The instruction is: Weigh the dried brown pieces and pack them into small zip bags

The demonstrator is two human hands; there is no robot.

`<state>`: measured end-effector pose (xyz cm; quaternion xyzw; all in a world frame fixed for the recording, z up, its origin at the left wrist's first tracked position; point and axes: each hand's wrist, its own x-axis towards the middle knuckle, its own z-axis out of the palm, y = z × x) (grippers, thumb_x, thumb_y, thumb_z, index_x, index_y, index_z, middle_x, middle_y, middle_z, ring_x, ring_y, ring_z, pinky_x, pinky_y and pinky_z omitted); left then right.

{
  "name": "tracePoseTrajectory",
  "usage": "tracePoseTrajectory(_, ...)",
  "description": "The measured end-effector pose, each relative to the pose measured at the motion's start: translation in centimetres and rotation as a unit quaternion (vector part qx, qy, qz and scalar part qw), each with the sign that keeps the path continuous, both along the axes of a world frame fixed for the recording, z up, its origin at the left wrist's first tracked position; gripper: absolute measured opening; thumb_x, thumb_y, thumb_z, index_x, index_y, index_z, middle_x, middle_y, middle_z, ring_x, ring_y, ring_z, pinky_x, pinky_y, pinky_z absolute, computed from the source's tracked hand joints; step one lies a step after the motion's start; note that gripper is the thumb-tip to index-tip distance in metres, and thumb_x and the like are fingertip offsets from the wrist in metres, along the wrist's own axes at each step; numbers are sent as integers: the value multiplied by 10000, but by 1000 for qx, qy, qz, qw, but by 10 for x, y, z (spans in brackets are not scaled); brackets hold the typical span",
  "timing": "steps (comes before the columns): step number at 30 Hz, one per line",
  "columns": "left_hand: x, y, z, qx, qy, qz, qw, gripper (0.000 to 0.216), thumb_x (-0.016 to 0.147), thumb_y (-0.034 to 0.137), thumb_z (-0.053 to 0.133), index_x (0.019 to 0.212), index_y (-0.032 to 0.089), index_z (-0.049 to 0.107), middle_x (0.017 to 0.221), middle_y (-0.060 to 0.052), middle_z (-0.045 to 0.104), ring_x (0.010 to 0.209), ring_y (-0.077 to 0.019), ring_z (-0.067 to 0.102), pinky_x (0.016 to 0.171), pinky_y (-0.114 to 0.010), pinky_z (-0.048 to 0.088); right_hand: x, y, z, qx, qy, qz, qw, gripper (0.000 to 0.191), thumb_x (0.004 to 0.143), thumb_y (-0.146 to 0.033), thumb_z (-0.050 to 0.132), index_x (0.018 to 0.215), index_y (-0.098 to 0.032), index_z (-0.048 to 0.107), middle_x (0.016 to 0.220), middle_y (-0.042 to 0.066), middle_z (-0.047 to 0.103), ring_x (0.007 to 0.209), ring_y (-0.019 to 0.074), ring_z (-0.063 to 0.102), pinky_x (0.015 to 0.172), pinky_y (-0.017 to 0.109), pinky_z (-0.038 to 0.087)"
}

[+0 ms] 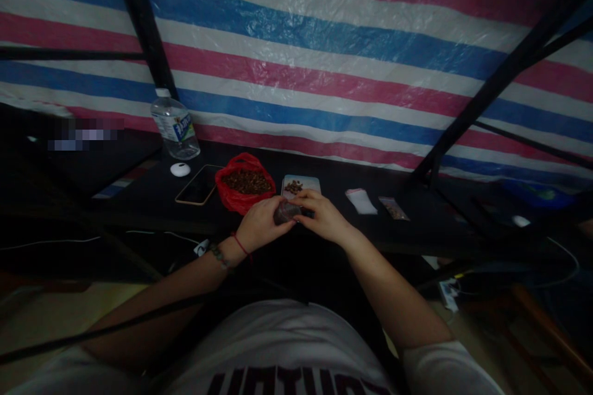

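Both my hands meet at the front edge of a dark table [324, 228]. My left hand [259, 222] and my right hand [322, 216] are closed together on a small clear bag [286, 212] that looks filled with brown bits. Just behind them lies a white tray [311, 182] with a little heap of brown bits. Left of the tray, a red plastic bag [234, 197] gapes open, full of the same brown bits. A red cord and a bracelet circle my left wrist.
A phone [198, 185], a white round object [180, 169] and a water bottle [175, 124] stand at the left. An empty clear bag [361, 200] and a filled small bag [393, 208] lie at the right. A striped tarp and black metal poles back the table.
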<state>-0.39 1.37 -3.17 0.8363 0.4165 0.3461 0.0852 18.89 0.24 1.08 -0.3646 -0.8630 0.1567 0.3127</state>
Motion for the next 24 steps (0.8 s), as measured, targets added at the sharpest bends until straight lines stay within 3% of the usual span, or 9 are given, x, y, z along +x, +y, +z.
tracePoseTrajectory(14, 5, -5, -5, -32, -76, -5, 997, 496, 762, 429, 627, 1159, 170, 482, 1087, -103, 616, 974, -237, 615, 838, -370, 497, 2, 5, -4, -41, 93, -4, 995, 386, 797, -183, 630, 1173, -271, 620, 1191, 59, 615, 1123, 196, 558, 963, 379, 448)
tracePoseTrajectory(24, 4, 5, -13, -80, -125, 4, 989, 492, 761, 442, 628, 1135, 163, 473, 1000, -80, 624, 890, -212, 630, 786, -348, 514, 1, 19, -24, -85, 198, -46, 975, 357, 808, -246, 622, 1164, -273, 624, 1219, 65, 586, 1122, 192, 553, 932, 351, 483)
